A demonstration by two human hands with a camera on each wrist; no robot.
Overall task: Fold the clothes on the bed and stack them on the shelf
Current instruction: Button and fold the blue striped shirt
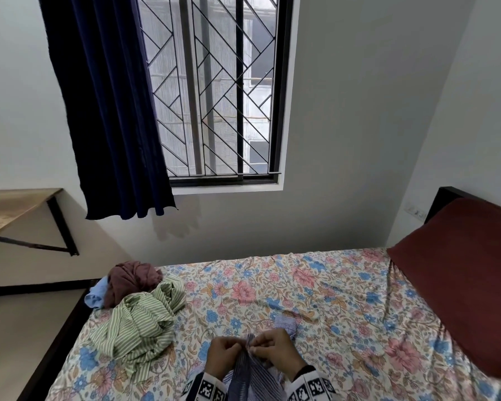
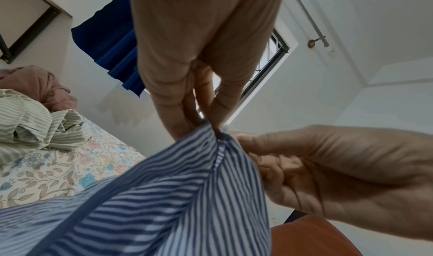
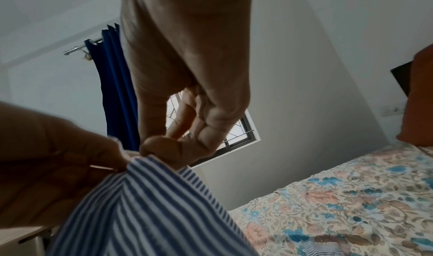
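Blue striped shirt (image 1: 250, 369) pinched between both hands.

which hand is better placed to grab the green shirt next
Left, probably. The green shirt lies crumpled on the left hand's side of the bed; the right hand would have to cross over. Both now pinch the blue shirt.

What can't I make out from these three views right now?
- Blue striped shirt: head view's bottom edge cuts off its lower part, and both the left hand and right hand cover the pinched edge.
- Light blue garment: mostly buried under the maroon garment, kind unclear.
- Wooden shelf: left edge crops it.
- Green striped shirt: crumpled, its shape unreadable.
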